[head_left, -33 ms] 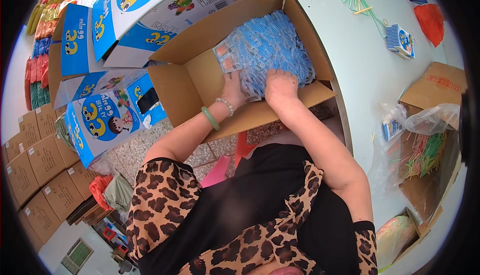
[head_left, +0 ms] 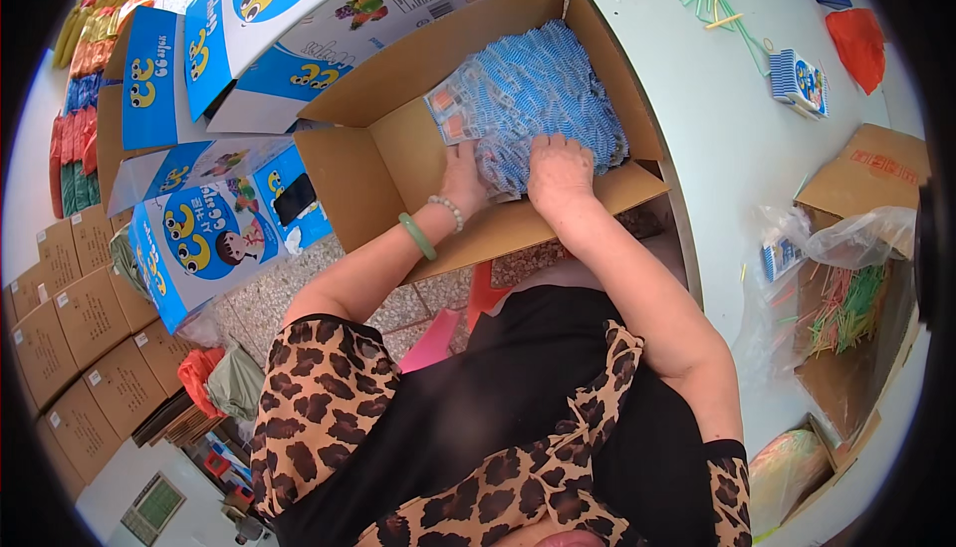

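An open cardboard box (head_left: 406,154) stands in front of me, its right part filled with a thick layer of small blue-and-white striped packets (head_left: 533,79). Inside the box my left hand (head_left: 464,181) rests against the near left edge of the packets, fingers stretched out and partly hidden. A beaded bracelet (head_left: 450,211) and a green bangle (head_left: 418,236) circle that wrist. My right hand (head_left: 561,167) bends its fingers over the near side of the packets, fingertips hidden among them. A few packets with orange patches (head_left: 456,129) lie at the layer's left edge.
The white table (head_left: 697,199) at right bears loose straws (head_left: 712,0), a small blue-and-white carton (head_left: 799,83), a red bag (head_left: 854,49) and a straw-filled box (head_left: 841,378). Printed blue-and-white cartons (head_left: 204,223) with a phone (head_left: 294,201) stand left. Brown boxes (head_left: 90,338) are stacked beyond.
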A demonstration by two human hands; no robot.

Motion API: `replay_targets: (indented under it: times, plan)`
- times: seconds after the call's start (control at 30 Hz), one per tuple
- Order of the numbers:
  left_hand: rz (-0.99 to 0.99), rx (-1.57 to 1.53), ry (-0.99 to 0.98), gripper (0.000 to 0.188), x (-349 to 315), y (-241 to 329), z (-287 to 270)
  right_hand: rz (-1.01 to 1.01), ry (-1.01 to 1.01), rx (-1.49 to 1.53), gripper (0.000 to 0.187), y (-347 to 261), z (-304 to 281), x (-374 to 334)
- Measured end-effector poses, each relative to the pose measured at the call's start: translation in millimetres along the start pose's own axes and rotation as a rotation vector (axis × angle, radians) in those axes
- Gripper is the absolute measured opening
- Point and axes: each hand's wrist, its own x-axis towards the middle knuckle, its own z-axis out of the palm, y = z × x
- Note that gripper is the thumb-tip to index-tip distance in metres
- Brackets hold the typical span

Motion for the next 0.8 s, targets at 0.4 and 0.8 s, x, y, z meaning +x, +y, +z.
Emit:
replay_targets:
  times: [0.4, 0.8]
  plan:
    - [-0.166, -0.231, -0.127, 0.06, 13.7, -34.8, 44.3, -0.175, -0.344, 0.313, 0.043, 7.3, 33.3, 6.3]
    - [-0.225, -0.439, -0.138, 0.059, 17.2, -52.7, 31.7, 0.021, 0.03, 0.273, 0.021, 45.4, -27.1, 0.6]
